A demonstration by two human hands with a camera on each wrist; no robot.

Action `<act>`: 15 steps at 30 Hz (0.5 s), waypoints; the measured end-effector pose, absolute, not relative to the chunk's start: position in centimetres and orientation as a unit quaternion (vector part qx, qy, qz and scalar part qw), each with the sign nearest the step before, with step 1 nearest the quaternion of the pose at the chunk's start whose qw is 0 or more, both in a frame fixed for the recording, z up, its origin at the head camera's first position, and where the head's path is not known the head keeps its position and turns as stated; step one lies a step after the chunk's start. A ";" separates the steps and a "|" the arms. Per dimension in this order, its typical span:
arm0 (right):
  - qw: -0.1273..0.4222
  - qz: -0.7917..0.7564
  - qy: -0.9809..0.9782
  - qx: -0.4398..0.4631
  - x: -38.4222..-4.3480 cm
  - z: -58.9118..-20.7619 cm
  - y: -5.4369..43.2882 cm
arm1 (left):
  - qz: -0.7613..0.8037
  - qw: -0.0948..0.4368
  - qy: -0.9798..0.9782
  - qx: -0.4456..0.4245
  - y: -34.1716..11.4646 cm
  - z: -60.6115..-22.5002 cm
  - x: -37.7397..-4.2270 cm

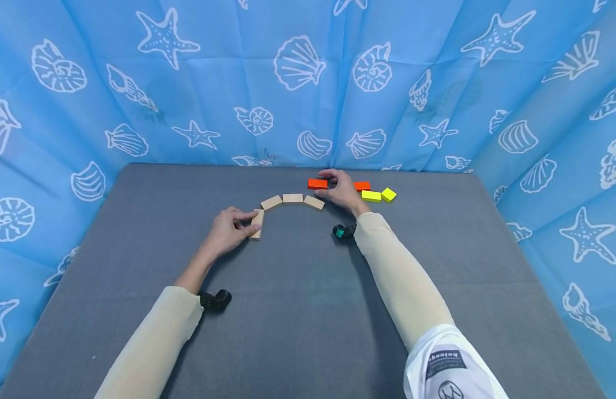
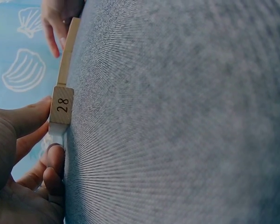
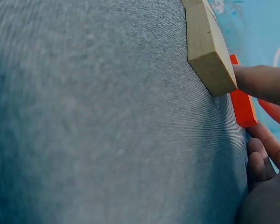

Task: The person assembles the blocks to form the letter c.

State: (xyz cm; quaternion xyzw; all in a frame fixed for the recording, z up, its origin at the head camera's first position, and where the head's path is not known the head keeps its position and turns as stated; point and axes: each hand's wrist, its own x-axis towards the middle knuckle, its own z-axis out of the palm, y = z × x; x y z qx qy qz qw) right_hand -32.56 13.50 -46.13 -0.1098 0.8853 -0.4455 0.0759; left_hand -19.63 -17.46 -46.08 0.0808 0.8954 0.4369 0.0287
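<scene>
A numbered wooden block stands at the left end of a curved row of plain wooden blocks. My left hand pinches this end block, thumb across it and index finger at its far part. Over at the row's right end, my right hand holds an orange block between thumb and fingers. In the right wrist view, the right thumb passes close by the end of the row's rightmost wooden block, with the orange block behind it.
Another orange block and two yellow blocks lie to the right of my right hand. Grey cloth covers the table. A blue curtain with white shells and starfish hangs along the back and sides.
</scene>
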 end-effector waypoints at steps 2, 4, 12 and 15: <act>0.081 -0.442 0.887 -0.104 -32.6 -46.1 13.4 | 0.435 0.028 0.896 0.079 -17.5 -46.1 -19.6; 0.087 -0.440 0.888 -0.099 -32.6 -46.0 13.2 | 0.433 0.029 0.897 0.077 -17.5 -46.1 -19.7; 0.098 -0.430 0.893 -0.091 -32.7 -45.6 12.8 | 0.430 0.027 0.899 0.075 -17.4 -46.0 -19.7; 0.099 -0.430 0.894 -0.082 -32.7 -45.6 12.7 | 0.429 0.027 0.899 0.077 -17.5 -46.1 -19.7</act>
